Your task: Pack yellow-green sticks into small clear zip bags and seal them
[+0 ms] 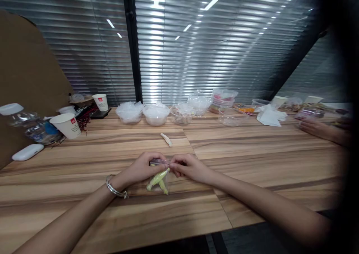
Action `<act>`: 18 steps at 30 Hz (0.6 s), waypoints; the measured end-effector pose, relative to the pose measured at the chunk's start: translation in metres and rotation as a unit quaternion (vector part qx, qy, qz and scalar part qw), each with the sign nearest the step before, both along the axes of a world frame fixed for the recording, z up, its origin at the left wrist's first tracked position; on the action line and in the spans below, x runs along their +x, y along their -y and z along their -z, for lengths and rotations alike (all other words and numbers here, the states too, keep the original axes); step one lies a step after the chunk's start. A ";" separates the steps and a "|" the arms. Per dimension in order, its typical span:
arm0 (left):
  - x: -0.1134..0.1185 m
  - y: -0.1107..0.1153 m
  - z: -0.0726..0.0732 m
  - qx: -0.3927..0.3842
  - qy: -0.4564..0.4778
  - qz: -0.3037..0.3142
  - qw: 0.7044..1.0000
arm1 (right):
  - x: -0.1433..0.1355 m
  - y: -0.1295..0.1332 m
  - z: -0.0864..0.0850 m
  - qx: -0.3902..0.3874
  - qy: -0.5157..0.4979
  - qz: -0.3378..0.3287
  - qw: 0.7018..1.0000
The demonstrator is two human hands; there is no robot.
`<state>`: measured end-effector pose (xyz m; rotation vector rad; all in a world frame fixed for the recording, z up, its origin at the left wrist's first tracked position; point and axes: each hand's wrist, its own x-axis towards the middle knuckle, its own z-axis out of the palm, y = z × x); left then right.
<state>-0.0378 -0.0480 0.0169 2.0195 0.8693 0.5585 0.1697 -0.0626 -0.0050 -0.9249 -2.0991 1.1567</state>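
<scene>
Near the middle of the wooden table (112, 224), my left hand (148, 167) pinches the top edge of a small clear plastic bag (165, 179). Beside it, my right hand (186, 167) is closed on the same top edge, at its right end, the fingertips of both hands nearly touching. Inside the bag lie yellow-green elongated pieces (157, 179), some crossing each other. A pale, slender piece (166, 139) rests on the table just beyond my hands. A silver bracelet (113, 188) circles my left wrist.
Along the back stand clear plastic bowls (156, 115), a stack of containers (223, 99) and white tissues (270, 114). Paper cups (67, 126), a plastic bottle (42, 129) and a white case (28, 152) are at the left. Another person's hand (316, 128) is at the right.
</scene>
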 end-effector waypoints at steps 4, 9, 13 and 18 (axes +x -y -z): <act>0.000 0.000 -0.001 0.012 0.008 0.004 1.000 | 0.000 0.000 0.001 -0.011 -0.001 -0.003 1.000; -0.001 0.000 -0.001 0.026 0.011 -0.001 1.000 | 0.000 0.001 0.001 0.001 0.012 0.001 1.000; 0.001 0.001 0.000 0.009 0.024 0.008 1.000 | 0.000 0.002 0.000 -0.007 0.008 0.006 1.000; 0.000 -0.003 0.006 -0.040 0.056 -0.029 0.997 | 0.002 0.002 0.000 -0.024 -0.021 0.024 0.999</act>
